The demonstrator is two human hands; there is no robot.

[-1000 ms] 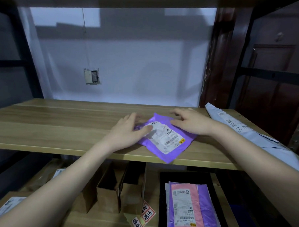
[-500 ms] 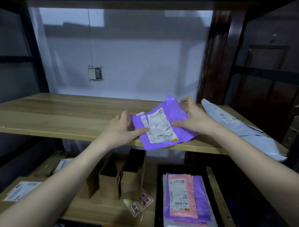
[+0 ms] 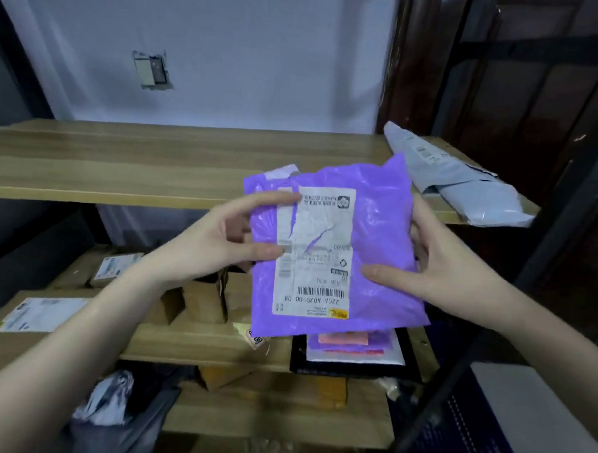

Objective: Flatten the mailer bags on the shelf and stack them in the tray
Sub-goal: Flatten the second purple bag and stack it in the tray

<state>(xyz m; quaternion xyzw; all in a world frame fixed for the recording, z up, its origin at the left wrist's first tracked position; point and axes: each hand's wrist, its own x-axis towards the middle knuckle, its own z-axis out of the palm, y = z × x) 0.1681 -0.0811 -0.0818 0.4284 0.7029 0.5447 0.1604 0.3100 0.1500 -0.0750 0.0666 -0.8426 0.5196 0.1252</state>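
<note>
Landmark: black tray (image 3: 412, 354) on lower shelf. Straight above it, purple mailer (image 3: 366, 229) held in both hands blocks the drop path. Tray already carries stacked mailers (image 3: 354, 348). Left of tray, cardboard boxes (image 3: 202, 301) crowd the board. Right of tray, dark rack post (image 3: 514, 280) slants across. Upper shelf (image 3: 122, 163) left part open; grey mailer (image 3: 464, 185) above-right of tray.

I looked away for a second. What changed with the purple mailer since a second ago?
Both hands, left hand and right hand, lifted the purple mailer off the upper shelf toward the person, above the tray. The grey mailer stayed on the shelf.
</note>
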